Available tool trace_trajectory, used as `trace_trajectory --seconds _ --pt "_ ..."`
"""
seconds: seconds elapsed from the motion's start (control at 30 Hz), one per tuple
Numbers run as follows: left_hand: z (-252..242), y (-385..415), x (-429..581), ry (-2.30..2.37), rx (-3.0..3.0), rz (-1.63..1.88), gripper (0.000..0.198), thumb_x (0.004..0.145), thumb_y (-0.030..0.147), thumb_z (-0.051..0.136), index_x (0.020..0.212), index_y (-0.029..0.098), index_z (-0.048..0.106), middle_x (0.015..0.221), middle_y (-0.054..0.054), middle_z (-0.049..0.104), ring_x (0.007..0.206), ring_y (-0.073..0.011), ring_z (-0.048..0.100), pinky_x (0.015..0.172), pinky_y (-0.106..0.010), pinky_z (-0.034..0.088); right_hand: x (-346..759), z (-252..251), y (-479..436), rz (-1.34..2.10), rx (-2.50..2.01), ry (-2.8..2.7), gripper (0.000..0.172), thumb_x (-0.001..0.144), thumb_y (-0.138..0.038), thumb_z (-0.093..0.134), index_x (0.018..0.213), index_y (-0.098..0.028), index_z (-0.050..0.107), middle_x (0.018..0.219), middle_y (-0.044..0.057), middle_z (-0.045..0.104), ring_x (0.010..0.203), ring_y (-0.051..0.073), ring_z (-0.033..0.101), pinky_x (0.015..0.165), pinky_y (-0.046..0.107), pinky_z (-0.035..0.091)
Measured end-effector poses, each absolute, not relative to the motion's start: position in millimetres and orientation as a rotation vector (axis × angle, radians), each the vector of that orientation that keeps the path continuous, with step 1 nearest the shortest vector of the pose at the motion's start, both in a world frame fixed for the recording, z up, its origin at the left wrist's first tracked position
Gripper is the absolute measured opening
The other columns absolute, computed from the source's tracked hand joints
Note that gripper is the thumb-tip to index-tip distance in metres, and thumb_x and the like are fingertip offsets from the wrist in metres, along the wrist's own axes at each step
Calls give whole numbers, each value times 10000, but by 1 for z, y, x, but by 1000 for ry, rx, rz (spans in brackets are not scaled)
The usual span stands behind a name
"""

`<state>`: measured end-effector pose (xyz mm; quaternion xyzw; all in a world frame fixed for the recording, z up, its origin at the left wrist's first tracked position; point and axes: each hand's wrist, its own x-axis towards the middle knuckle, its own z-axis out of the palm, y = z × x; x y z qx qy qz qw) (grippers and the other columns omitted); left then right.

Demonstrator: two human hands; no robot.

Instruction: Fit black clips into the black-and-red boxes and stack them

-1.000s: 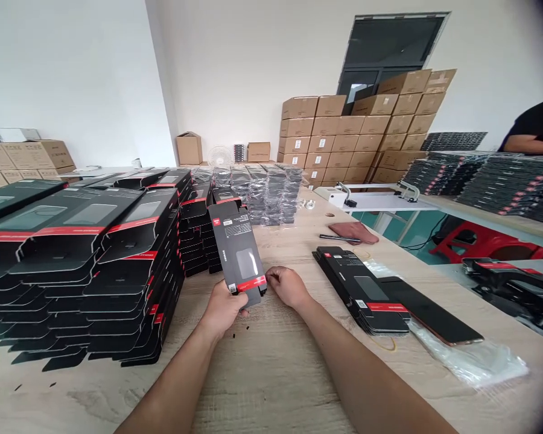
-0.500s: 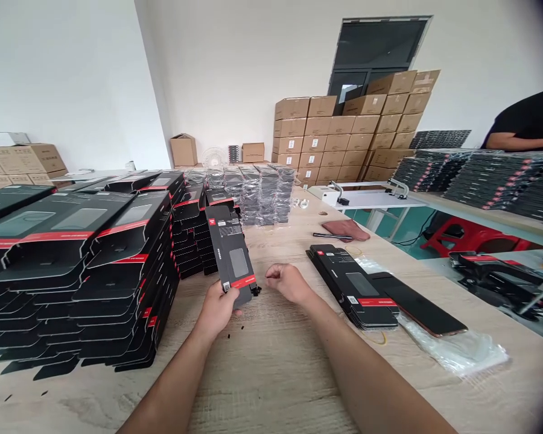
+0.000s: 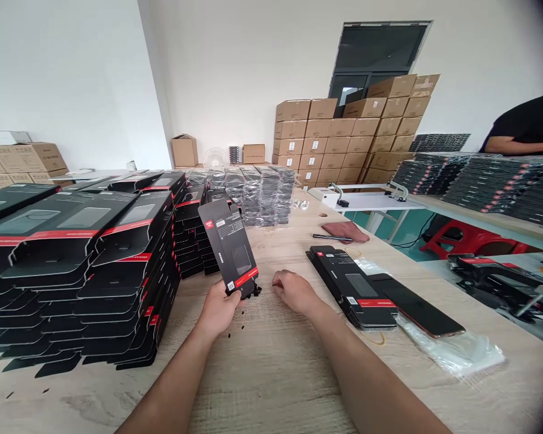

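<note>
My left hand grips the lower end of a black packaging box with a red band, holding it upright and tilted left above the wooden table. My right hand rests just to the right of the box's lower end, fingers curled in a loose fist, apart from the box. Whether anything lies in its fingers I cannot make out. To its right lies a small stack of the same black boxes, and beside that a dark phone on clear plastic bags.
Tall stacks of flat black box blanks fill the table's left. Wrapped bundles stand at the back, brown cartons behind. A pen and a reddish pouch lie further off. A person in black stands at far right.
My right hand let go of the box's lower end and moved right onto the table. My left hand tilted the box further left.
</note>
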<state>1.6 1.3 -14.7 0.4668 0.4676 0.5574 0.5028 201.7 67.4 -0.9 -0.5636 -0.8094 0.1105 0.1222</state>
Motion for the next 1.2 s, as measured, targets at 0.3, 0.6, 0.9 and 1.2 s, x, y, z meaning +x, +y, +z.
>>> trace_trajectory --seconds 0.3,0.6,0.9,1.2 --pt "-15 1 3 1184 1117 1311 393 785 483 609 1018 171 667 906 -67 717 691 -192 683 549 -281 563 198 4 59 324 -1721 -2305 157 839 -190 482 894 -164 627 893 108 673 802 214 609 666 285 376" --pt "-11 -4 11 1178 1229 1364 473 793 556 566 1033 169 690 975 -81 710 834 -233 675 611 -308 574 153 12 26 418 -1169 -2265 132 864 -193 451 815 -195 574 752 18 654 635 132 568 602 224 374" --pt "-14 -6 19 1047 1065 1329 500 774 583 570 953 130 680 924 -110 718 840 -243 668 658 -308 549 134 12 14 32 -1393 -2413 165 861 -102 413 959 -154 536 876 122 661 773 214 610 651 286 376" --pt "1 -13 11 1217 1262 1220 371 787 500 592 840 149 698 876 -92 720 940 -271 648 862 -359 483 171 18 42 693 -1178 -1726 296 855 -463 490 989 -203 537 811 16 595 705 158 538 677 284 419"
